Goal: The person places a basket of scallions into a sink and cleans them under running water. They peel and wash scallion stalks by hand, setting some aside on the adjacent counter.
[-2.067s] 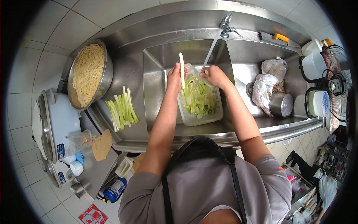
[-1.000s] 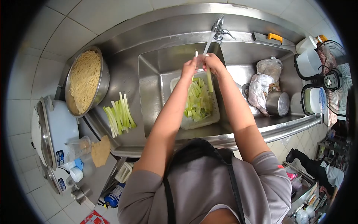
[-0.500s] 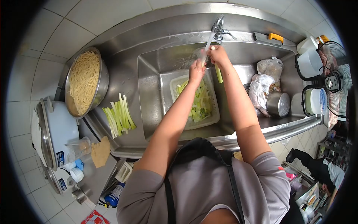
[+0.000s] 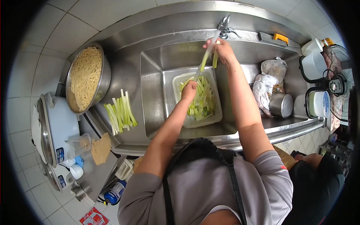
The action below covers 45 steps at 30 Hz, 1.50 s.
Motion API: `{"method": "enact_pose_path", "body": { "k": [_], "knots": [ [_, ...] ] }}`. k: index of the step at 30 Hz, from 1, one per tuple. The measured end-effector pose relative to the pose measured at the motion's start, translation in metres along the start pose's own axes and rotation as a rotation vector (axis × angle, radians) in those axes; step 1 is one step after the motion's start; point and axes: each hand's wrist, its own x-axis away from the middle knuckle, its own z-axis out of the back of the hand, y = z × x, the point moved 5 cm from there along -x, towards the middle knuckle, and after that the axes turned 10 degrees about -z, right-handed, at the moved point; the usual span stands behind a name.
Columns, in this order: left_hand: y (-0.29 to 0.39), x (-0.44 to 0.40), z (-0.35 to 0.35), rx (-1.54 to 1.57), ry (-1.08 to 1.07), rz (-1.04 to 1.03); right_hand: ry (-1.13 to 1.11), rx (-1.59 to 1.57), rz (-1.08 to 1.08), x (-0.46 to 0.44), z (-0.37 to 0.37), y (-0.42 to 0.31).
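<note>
Near the faucet [image 4: 224, 24], my right hand [image 4: 225, 51] is closed around a few pale green-and-white scallion stalks [image 4: 215, 60], which hang down beside the running water. My left hand [image 4: 189, 91] is closed low in the sink, over the upper part of a white plastic basket [image 4: 216, 112]. The stream reaches down to its fingers; what they hold, if anything, is hidden. Inside the basket lie wet, split green scallion pieces [image 4: 202, 102]. To the left, on the steel drainboard, rests a bunch of scallion stalks [image 4: 122, 112].
A metal bowl of noodles [image 4: 107, 77] stands at the left. The sink's right side holds plastic bags [image 4: 261, 90] and a metal pot [image 4: 281, 105]. A yellow-handled tool [image 4: 280, 38] lies on the back ledge. Another person [image 4: 315, 183] is close behind at the right.
My left hand has moved down from the faucet to the basket. My right hand stays near the faucet with its stalks. The other person has come much closer on the right.
</note>
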Motion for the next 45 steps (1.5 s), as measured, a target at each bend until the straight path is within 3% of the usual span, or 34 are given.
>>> {"method": "enact_pose_path", "body": {
  "k": [3,6,9,12,18,21,24,27,45],
  "knots": [
    [-0.009,-0.008,0.0,-0.464,-0.101,0.089,-0.04,-0.078,-0.072,0.002,-0.008,0.004],
    [0.029,-0.036,0.019,0.052,0.017,-0.058,-0.069,-0.102,-0.021,-0.014,0.001,0.018],
    [0.079,-0.039,0.015,0.995,-0.019,0.255,-0.01,-0.174,-0.062,-0.008,0.0,0.014],
    [0.081,-0.052,0.001,1.147,-0.084,0.187,0.037,-0.138,-0.014,-0.009,0.007,0.01],
    [0.062,-0.043,-0.01,0.905,-0.085,0.202,-0.078,-0.276,-0.037,0.001,0.002,-0.001],
    [0.037,-0.047,-0.005,0.275,-0.182,0.125,-0.14,-0.319,-0.062,0.003,-0.006,0.001],
    [0.033,-0.054,0.002,0.576,-0.039,0.145,-0.147,-0.27,-0.065,-0.01,-0.005,0.015],
    [0.078,-0.043,0.009,1.23,-0.07,0.265,-0.133,-0.318,-0.079,-0.009,-0.005,0.016],
    [0.058,-0.048,-0.005,0.997,0.103,0.298,-0.054,-0.369,-0.056,-0.002,0.002,0.022]
  ]
}}
